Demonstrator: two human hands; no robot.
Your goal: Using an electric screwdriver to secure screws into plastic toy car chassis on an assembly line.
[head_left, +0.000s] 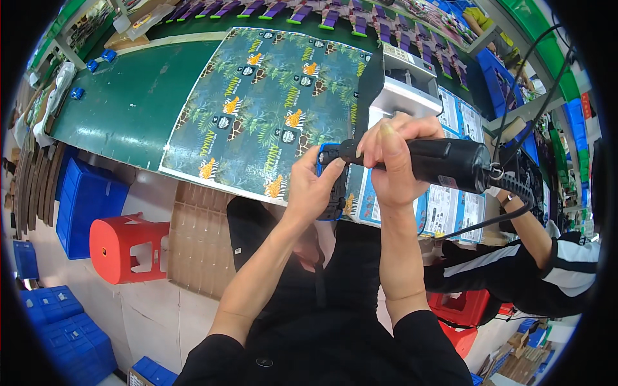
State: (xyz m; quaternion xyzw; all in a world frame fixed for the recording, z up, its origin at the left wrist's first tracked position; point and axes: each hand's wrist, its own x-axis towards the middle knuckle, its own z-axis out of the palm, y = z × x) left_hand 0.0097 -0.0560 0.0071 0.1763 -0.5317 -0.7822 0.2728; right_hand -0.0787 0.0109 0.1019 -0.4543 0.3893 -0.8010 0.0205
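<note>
Gripping a blue-and-black toy part (329, 186), your left hand (313, 186) curls its fingers tight around it. Your right hand (391, 161) wraps the black electric screwdriver (444, 164), wrist bent, above the counter (129, 103).

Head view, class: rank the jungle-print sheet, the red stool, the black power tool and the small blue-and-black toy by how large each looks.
1. Jungle-print sheet, by far the largest.
2. Red stool.
3. Black power tool in the right hand; it is nearer the camera, so its rank against the stool is unsure.
4. Blue-and-black toy in the left hand, smallest.
</note>
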